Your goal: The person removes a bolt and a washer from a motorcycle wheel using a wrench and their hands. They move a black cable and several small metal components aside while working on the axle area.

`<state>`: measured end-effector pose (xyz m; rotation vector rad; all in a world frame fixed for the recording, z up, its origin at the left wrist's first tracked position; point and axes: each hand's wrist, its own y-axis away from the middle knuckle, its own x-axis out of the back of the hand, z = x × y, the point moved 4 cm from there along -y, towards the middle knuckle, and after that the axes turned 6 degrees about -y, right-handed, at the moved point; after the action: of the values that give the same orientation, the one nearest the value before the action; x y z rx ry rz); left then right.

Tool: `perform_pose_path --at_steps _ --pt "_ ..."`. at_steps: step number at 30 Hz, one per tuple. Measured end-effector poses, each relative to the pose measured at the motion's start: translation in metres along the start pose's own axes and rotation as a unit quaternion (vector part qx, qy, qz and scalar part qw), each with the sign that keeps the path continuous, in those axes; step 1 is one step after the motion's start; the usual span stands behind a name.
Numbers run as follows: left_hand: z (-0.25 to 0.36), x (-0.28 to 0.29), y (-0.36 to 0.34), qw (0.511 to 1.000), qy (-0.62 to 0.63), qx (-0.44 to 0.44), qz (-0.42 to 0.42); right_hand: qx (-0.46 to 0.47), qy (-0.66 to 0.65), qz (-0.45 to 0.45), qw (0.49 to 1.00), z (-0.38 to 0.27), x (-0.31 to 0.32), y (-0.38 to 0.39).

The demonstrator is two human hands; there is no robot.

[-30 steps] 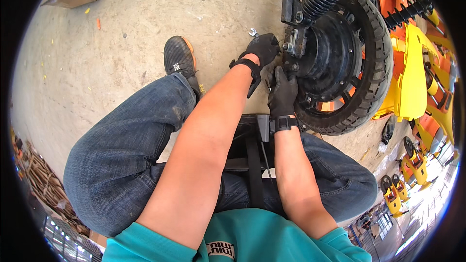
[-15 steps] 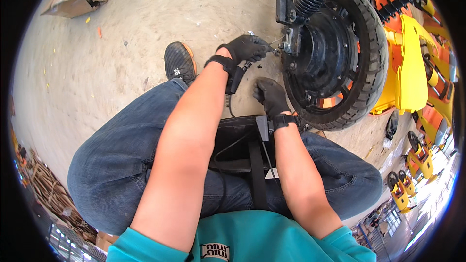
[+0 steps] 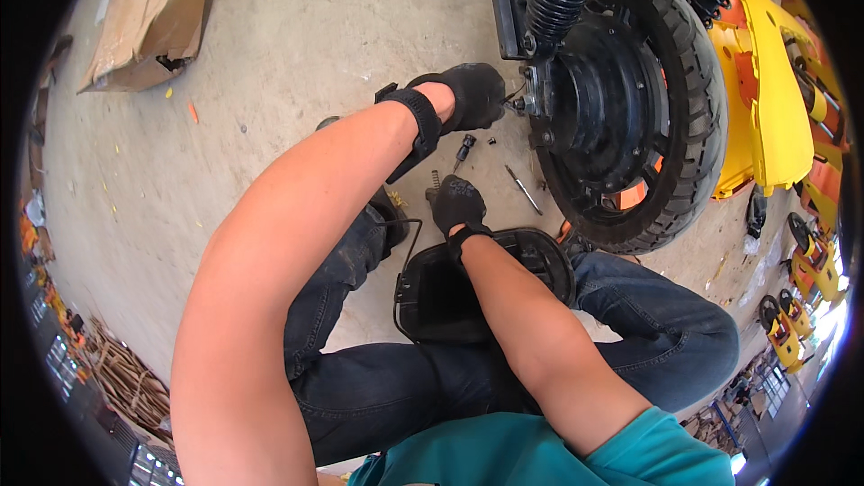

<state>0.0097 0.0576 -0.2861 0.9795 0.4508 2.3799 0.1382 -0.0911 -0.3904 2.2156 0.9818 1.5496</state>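
Note:
Gloved in black, my left hand [image 3: 475,97] is curled closed beside the axle end [image 3: 519,106] of a wheel; its fingertips are hidden from view. A thin wire shows between that hand and the axle. The wheel [image 3: 621,108] has a black hub and a knobbly tyre and stands to the right. My right hand [image 3: 459,204], also in a black glove, is closed low over the floor, and whatever is in its fingers is hidden. Against its fingertips a small coil spring [image 3: 436,178] shows. A short black-handled tool [image 3: 464,149] lies just beyond, beside a small dark part [image 3: 492,139].
A slim metal rod [image 3: 524,190] lies on the floor near the tyre. Between my legs sits a black tray-like case [image 3: 540,261] with a cable beside it. A black shock absorber [image 3: 562,0] rises above the wheel. Yellow panels [image 3: 778,99] stand right; a cardboard box [image 3: 153,18] lies far left.
My right hand has moved left, away from the wheel, toward the spring. My left hand stays by the axle, its arm swung outward. My view has shifted, and the case between my legs shows more.

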Motion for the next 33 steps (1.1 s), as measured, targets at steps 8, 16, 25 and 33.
perform_pose_path --at_steps 8,16,25,33 --pt "-0.033 -0.022 -0.012 0.99 0.118 -0.02 -0.078 0.041 -0.097 0.0 0.994 0.007 0.003 -0.011" --pt "-0.019 -0.031 -0.005 0.947 0.313 0.055 -0.037 -0.125 -0.491 -0.046 0.861 0.034 0.043 -0.008" --pt "-0.014 -0.049 -0.022 0.914 0.403 0.051 0.021 -0.08 -0.562 -0.074 0.82 0.024 0.093 0.021" --pt "-0.028 -0.058 -0.028 0.883 0.459 0.089 0.043 -0.108 -0.578 -0.081 0.805 0.016 0.111 0.04"
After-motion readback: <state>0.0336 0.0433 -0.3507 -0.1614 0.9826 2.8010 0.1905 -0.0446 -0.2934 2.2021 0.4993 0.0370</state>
